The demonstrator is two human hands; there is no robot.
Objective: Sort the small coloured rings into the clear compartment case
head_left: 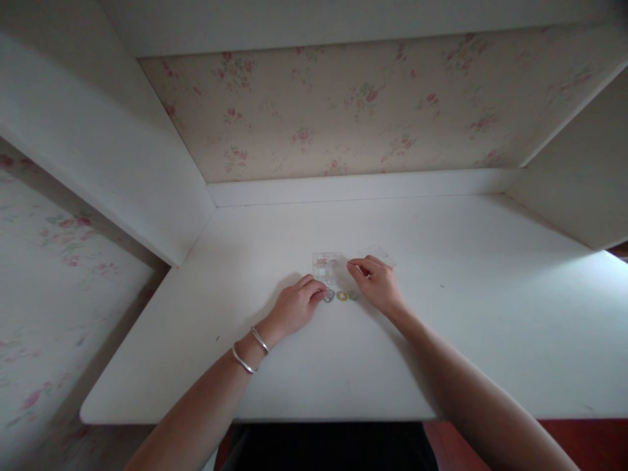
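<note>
left hand (294, 306): fingers pinch a small ring (329, 296) | right hand (377, 282): curled, touches clear box (326, 267) | white counter (471, 314)

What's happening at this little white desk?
A person sits at a white desk with both hands out. The left hand, bangles on its wrist, touches the grey ring at the end of a short row; a yellow ring and a green ring lie beside it. The right hand pinches something tiny next to a small clear plastic case.
</note>
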